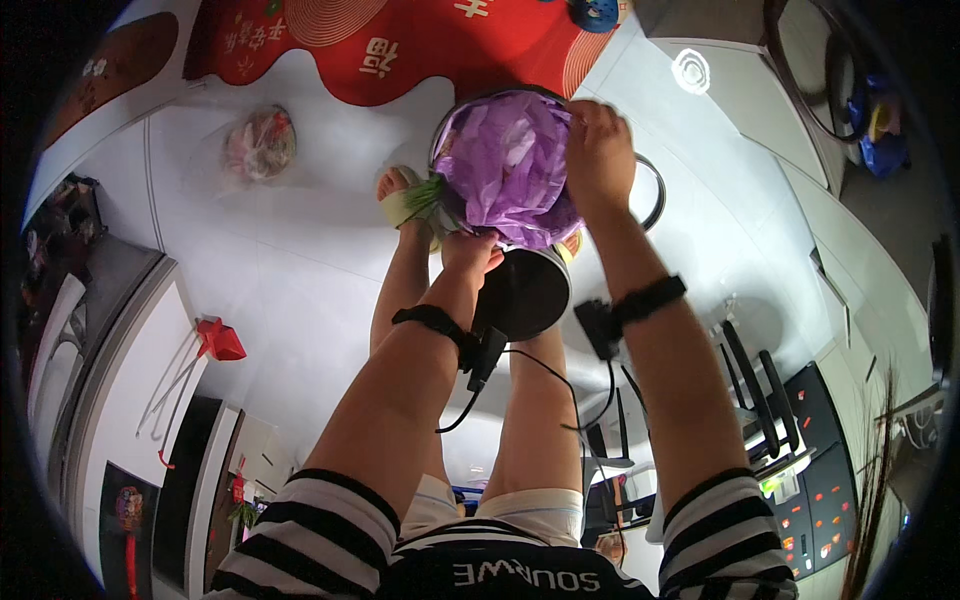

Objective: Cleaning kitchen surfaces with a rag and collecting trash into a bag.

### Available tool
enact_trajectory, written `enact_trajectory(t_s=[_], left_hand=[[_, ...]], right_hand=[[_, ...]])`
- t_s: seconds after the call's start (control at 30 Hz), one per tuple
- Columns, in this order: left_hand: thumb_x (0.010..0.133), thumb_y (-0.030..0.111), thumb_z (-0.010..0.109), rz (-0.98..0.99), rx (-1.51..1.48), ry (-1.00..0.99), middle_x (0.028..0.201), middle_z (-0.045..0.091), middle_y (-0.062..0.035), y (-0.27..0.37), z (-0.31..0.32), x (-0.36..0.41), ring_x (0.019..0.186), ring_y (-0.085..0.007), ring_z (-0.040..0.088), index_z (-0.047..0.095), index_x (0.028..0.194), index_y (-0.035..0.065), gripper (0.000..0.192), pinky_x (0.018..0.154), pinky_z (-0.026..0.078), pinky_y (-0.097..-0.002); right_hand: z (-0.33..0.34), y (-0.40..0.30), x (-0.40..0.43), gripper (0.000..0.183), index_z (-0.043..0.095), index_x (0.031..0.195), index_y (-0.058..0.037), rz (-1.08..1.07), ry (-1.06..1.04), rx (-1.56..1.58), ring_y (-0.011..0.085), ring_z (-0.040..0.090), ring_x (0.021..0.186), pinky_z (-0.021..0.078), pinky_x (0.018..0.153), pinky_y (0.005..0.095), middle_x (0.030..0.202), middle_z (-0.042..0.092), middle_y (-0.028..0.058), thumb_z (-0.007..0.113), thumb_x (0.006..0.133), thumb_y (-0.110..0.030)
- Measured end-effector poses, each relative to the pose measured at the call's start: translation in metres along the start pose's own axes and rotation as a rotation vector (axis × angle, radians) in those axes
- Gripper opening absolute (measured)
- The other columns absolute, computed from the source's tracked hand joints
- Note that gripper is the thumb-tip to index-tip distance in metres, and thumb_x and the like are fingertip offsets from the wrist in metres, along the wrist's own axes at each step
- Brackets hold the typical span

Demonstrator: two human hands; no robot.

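A purple plastic bag [510,165], crumpled and bulging, sits within a dark round rim in front of my feet. My right hand [600,154] grips the bag's right edge with curled fingers. At the near edge, my left hand [469,255] pinches the bag, its fingertips partly hidden. Green leafy stalks [424,196] stick out of the bag's left side. Closer to my legs is a dark round container [525,292], its black inside facing up. I cannot tell how it joins the rim around the bag. A ring with a dark edge [658,196] lies to the right, behind my wrist.
A knotted clear plastic bag [259,146] with mixed contents lies on the pale tiled floor [315,300]. A red mat [405,45] with writing spreads ahead. White cabinets [817,202] line the right. Dark chair parts [757,397] stand behind my right arm. Thin cables [574,382] hang from my wrist straps.
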State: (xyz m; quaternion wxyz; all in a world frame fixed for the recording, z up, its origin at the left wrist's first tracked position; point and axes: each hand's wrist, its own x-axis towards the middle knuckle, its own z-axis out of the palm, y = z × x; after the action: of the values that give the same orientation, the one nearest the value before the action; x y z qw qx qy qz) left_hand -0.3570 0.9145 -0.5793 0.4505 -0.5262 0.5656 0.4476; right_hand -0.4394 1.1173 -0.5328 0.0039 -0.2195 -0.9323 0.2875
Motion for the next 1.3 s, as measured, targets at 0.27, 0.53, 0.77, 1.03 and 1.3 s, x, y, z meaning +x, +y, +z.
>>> enact_trajectory(t_s=[0.27,0.53,0.77,1.03,1.3], left_hand=[[0.076,-0.001,0.068,-0.123,0.086,-0.055,0.080,0.058,-0.0056,-0.003,-0.003,0.001,0.076,-0.0166,0.058,0.052,0.082,0.0076,0.019,0.074,0.059,-0.0338],[0.082,0.004,0.067,-0.196,-0.031,-0.122,0.084,0.061,-0.0047,-0.007,-0.016,-0.007,0.076,-0.0157,0.058,0.053,0.090,0.0088,0.016,0.077,0.057,-0.0330],[0.083,0.011,0.069,-0.198,-0.102,-0.159,0.095,0.060,-0.0045,-0.015,-0.008,-0.014,0.081,-0.0181,0.061,0.051,0.101,0.0090,0.025,0.076,0.057,-0.0319],[0.077,0.010,0.074,-0.042,-0.056,0.052,0.095,0.059,-0.0021,-0.014,0.012,-0.014,0.075,-0.0131,0.059,0.058,0.099,0.0087,0.027,0.059,0.056,-0.0246],[0.077,0.008,0.072,-0.031,0.040,-0.041,0.090,0.057,0.0001,-0.014,0.012,-0.027,0.077,-0.0121,0.054,0.055,0.097,0.0122,0.026,0.062,0.053,-0.0255]], right_hand=[[0.043,0.014,0.051,0.028,0.059,0.108,-0.0133,-0.212,-0.212,-0.364,0.0291,0.059,0.101,0.0495,0.087,0.0426,0.101,0.063,0.0085,0.060,0.080,-0.012],[0.045,0.024,0.060,0.017,0.057,0.099,-0.0131,-0.529,-0.238,-0.433,0.0262,0.060,0.093,0.0529,0.075,0.0400,0.092,0.059,0.0047,0.054,0.083,-0.011],[0.047,0.030,0.058,0.024,0.052,0.103,-0.0121,-0.619,-0.176,-0.433,0.0266,0.061,0.090,0.0539,0.074,0.0383,0.091,0.058,0.0071,0.056,0.080,-0.009],[0.038,0.029,0.060,0.026,0.056,0.107,-0.0125,-0.530,-0.336,-0.426,0.0285,0.063,0.093,0.0554,0.073,0.0397,0.098,0.062,0.0098,0.055,0.081,-0.012],[0.030,0.041,0.049,0.015,0.060,0.096,-0.0097,-0.405,-0.213,-0.298,0.0309,0.060,0.091,0.0486,0.077,0.0428,0.093,0.062,0.0105,0.056,0.082,-0.013]])
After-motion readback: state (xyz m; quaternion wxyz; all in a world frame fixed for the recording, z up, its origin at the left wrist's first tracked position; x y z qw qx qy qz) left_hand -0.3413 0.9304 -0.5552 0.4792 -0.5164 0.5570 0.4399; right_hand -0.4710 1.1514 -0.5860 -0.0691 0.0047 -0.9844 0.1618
